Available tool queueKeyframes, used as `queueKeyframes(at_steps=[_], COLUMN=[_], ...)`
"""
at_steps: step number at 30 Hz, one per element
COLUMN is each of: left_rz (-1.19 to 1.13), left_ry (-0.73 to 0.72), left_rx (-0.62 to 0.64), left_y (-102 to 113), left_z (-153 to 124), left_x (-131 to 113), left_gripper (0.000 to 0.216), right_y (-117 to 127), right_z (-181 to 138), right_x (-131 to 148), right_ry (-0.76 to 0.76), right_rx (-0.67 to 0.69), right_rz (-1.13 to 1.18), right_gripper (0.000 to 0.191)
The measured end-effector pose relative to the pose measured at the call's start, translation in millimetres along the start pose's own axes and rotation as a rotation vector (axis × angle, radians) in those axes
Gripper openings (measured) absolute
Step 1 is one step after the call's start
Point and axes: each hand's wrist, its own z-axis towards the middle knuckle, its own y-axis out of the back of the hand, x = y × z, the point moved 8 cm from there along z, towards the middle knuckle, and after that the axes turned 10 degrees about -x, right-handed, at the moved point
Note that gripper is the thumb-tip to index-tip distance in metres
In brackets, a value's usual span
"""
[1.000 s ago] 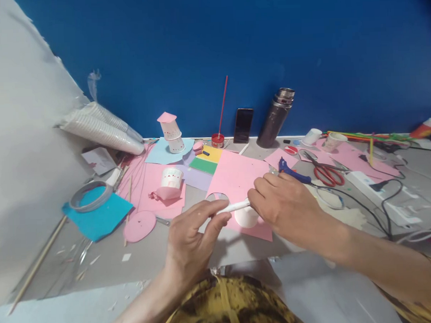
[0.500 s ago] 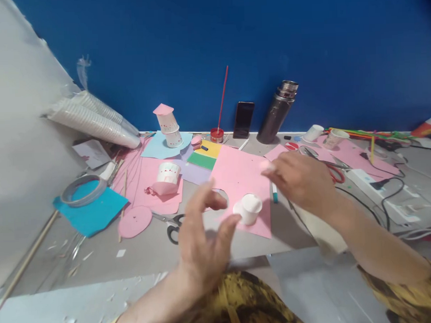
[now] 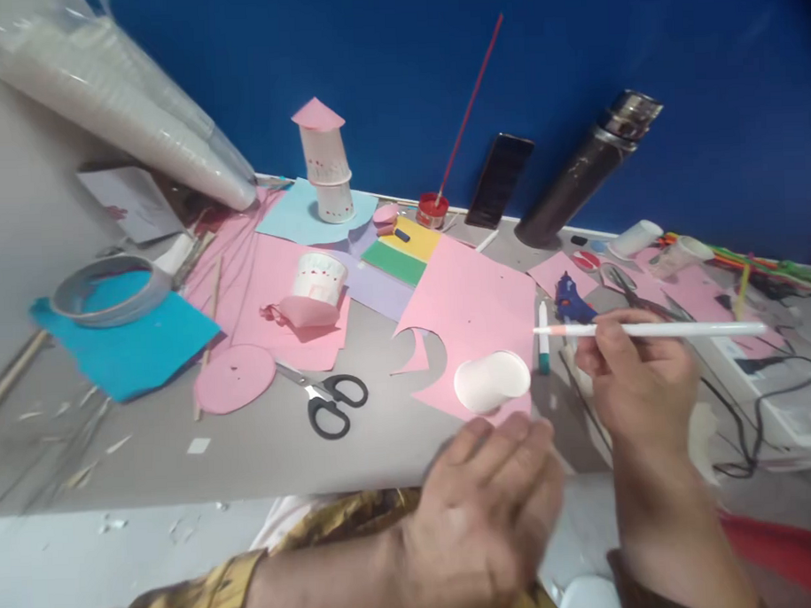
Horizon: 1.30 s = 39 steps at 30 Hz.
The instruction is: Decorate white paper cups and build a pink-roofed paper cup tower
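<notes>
Pink sheet [image 3: 476, 306]: largest; light, floppy paper lying flat on the worktop [image 3: 265, 460], best lifted by an edge; just ahead of both hands.
Cup [image 3: 492, 381]: white paper, on its side on the sheet; light, crushes easily, so hold it gently round the wall; just beyond the left hand, beside the right.
Pen [image 3: 652, 330]: thin, stiff, light; held level above the worktop.
Right hand [image 3: 638, 380]: fingers closed round the pen mid-shaft.
Left hand [image 3: 489, 505]: blurred, fingers loosely together, holding nothing.

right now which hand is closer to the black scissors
Left. The left hand hangs low and to the right of the black scissors, empty. The right hand is farther right, past the white paper cup, holding a white marker.
</notes>
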Motion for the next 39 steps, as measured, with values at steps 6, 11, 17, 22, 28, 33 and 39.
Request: queueKeyframes(at_steps=[6, 11, 17, 22, 28, 33, 39], left_rz=[-0.11, -0.083, -0.103, -0.085, -0.054, -0.051, -0.048], left_ry=[0.191, -0.014, -0.022, -0.016, 0.003, -0.017, -0.004], left_rx=[-0.053, 0.113, 0.188, 0.214, 0.212, 0.206, 0.198], left_y=[23, 10, 0, 0, 2, 1, 1], left_z=[13, 28, 21, 18, 21, 22, 20], left_x=[62, 62, 70, 74, 74, 72, 73], left_gripper=[0.037, 0.038, 0.04, 0.045, 0.043, 0.045, 0.047], right_y=[28, 55, 50, 34, 19, 12, 5], right_z=[-35, -66, -82, -82, -82, -84, -86], right_x=[-21, -16, -16, -17, -12, -11, -12], right_ry=[0.024, 0.176, 0.137, 0.117, 0.103, 0.138, 0.14], right_rx=[-0.193, -0.262, -0.055, 0.069, 0.194, 0.246, 0.297], right_rz=[-0.047, -0.313, -0.284, -0.25, -0.309, -0.328, -0.313], right_gripper=[0.034, 0.034, 0.03, 0.026, 0.025, 0.026, 0.022])
